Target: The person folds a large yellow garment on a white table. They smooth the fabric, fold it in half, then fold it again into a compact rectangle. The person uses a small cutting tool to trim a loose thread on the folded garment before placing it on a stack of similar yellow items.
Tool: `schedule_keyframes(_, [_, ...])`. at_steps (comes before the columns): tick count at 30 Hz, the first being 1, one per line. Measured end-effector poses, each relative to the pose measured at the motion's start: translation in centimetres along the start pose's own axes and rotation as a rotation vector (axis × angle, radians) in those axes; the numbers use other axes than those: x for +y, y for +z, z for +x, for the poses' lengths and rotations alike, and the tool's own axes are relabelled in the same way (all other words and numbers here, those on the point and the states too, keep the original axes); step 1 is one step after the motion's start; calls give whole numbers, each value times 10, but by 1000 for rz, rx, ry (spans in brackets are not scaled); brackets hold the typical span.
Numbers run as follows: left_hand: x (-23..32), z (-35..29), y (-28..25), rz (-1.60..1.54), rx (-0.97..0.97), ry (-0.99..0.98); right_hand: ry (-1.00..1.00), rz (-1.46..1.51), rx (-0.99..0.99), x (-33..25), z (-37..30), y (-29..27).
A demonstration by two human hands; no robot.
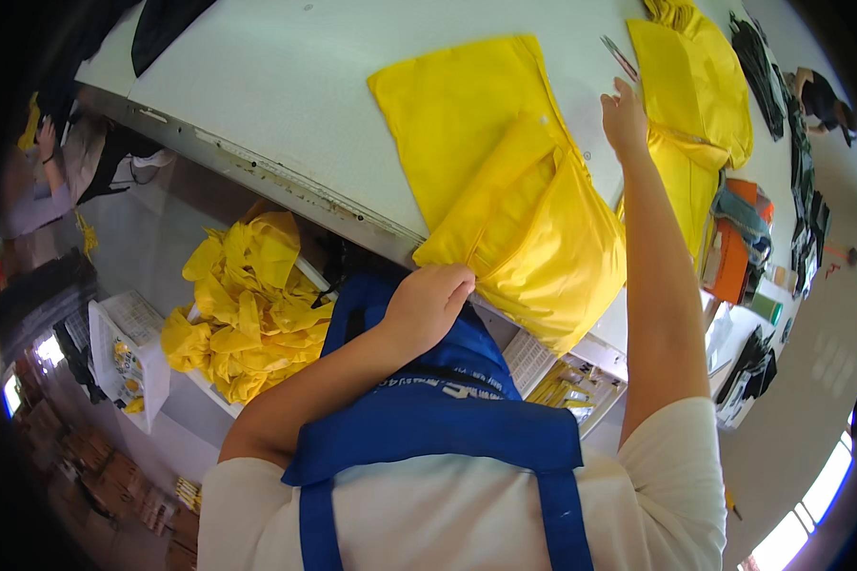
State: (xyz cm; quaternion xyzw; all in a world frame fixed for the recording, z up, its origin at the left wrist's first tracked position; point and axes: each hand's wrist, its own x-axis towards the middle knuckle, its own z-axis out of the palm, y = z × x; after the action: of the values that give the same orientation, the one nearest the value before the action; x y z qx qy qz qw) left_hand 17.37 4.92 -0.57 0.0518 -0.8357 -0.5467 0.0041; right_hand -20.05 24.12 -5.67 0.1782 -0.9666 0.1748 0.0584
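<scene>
A sheet of yellow fabric (467,105) lies on the white table, its near part folded and bunched over the front edge. My left hand (430,303) is closed at the near left corner of this fabric, pinching its edge between thumb and fingers. Farther off to the right, my right hand (626,119) reaches out over the tabletop, index finger and thumb apart. Just beyond its fingertips lies a small pair of metal snips (621,59) with reddish handles. The remaining fingers of my right hand are partly hidden.
Stacked yellow pieces (700,86) lie right of my right arm, near an orange box (726,262). Below the table's metal edge (257,167), a heap of yellow fabric (248,314) fills a bin at left. A white crate (129,347) stands beyond. Other people are at far left and far right.
</scene>
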Motion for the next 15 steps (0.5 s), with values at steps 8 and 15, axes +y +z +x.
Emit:
schedule_keyframes(8, [-4,-21,19,-812,103,-534,240,-525,-276,57,115,44])
schedule_keyframes(15, [-13,-31,36,-870,167,-431,106,193,-197,9,46,-20])
